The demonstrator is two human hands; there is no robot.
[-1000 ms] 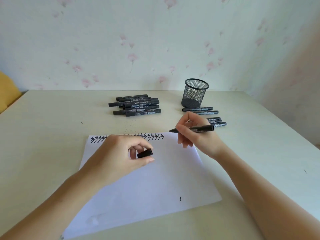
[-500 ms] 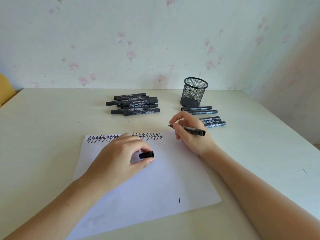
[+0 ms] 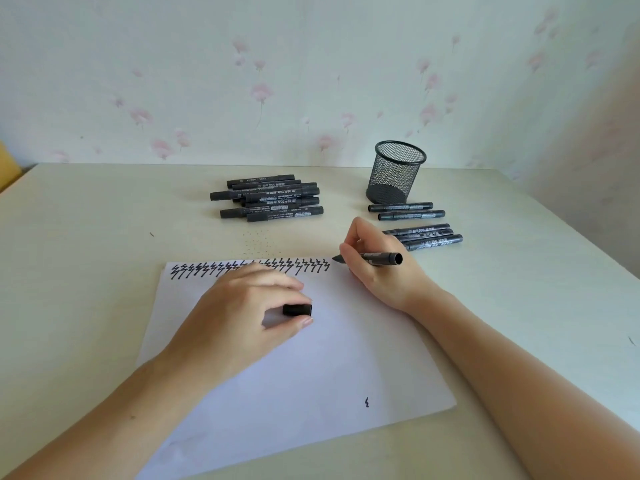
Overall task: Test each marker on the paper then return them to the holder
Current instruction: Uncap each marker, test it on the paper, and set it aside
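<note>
The right hand [image 3: 379, 265] is gripping an uncapped marker [image 3: 375, 258] at the paper's [image 3: 311, 375] top edge; the left hand [image 3: 242, 313] is pinching its cap [image 3: 297, 310]. The holder [image 3: 394, 173] appears empty, so returning is remaining.

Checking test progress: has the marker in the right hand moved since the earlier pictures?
Yes. The marker has come down and left, its tip now by the squiggle row at the paper's top edge.

bare table [image 3: 97, 237] left (open passage), marker pile [image 3: 270, 199] and holder [image 3: 394, 173] blocking behind
</note>
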